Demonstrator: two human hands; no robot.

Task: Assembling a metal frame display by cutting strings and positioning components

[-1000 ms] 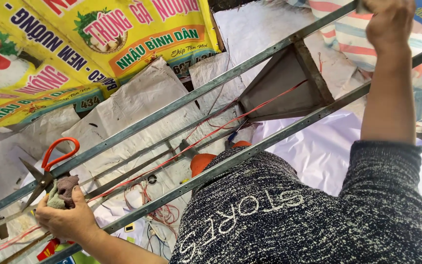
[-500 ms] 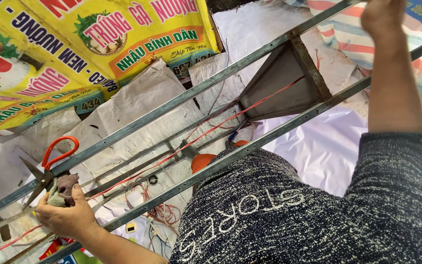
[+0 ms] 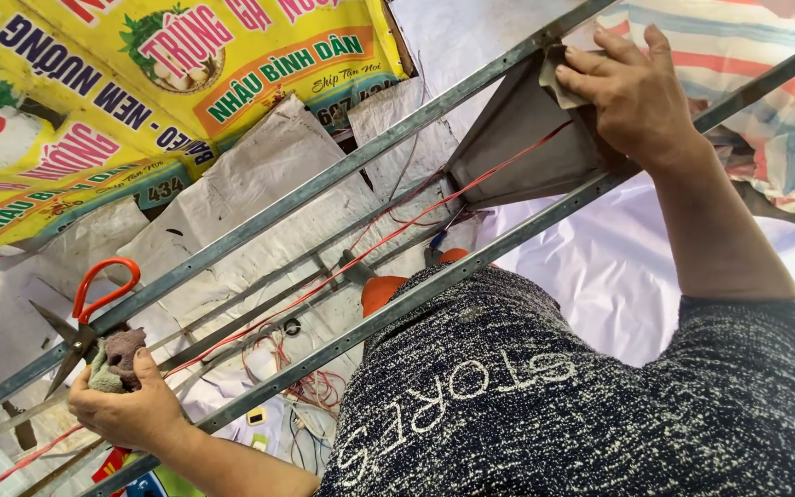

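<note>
Galvanized rails (image 3: 324,179), two: left hand (image 3: 131,405) grip pinches one rag (image 3: 117,361); right hand (image 3: 637,97) grip pinches one cloth (image 3: 556,87).

Two metal rails (image 3: 324,184) run side by side across the view, a metal plate (image 3: 526,138) set between them at the far end. The right hand (image 3: 632,92) lies on that plate, pressing a cloth (image 3: 558,83) against it. At the near end, the left hand (image 3: 131,405) sits between the rails, holding a rag (image 3: 117,361). Scissors (image 3: 85,317) lie across the rail just beside it. A cord (image 3: 397,235) runs between the rails. Wires (image 3: 310,387) lie below.
</note>
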